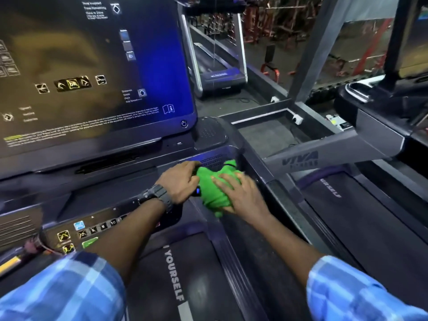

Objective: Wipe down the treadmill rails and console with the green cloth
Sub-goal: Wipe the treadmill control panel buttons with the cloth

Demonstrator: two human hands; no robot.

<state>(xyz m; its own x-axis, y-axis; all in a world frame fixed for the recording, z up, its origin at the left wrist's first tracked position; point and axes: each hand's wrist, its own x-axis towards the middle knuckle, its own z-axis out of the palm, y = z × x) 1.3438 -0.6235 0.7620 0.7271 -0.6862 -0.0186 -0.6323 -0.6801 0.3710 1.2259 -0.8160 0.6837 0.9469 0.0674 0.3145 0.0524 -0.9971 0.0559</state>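
Your left hand (pixel 179 181), black watch on the wrist, curls over the dark handgrip at the console's right end and touches the bunched green cloth (pixel 214 188). Your right hand (pixel 238 196) lies spread on the cloth, pressing it onto that grip. Keep the palm flat, wrap the cloth round, and draw it along. Leftward the large dark touchscreen (pixel 92 72) stands close; rightward the grey side rail (pixel 284 188) drops to a gap before the neighbouring treadmill.
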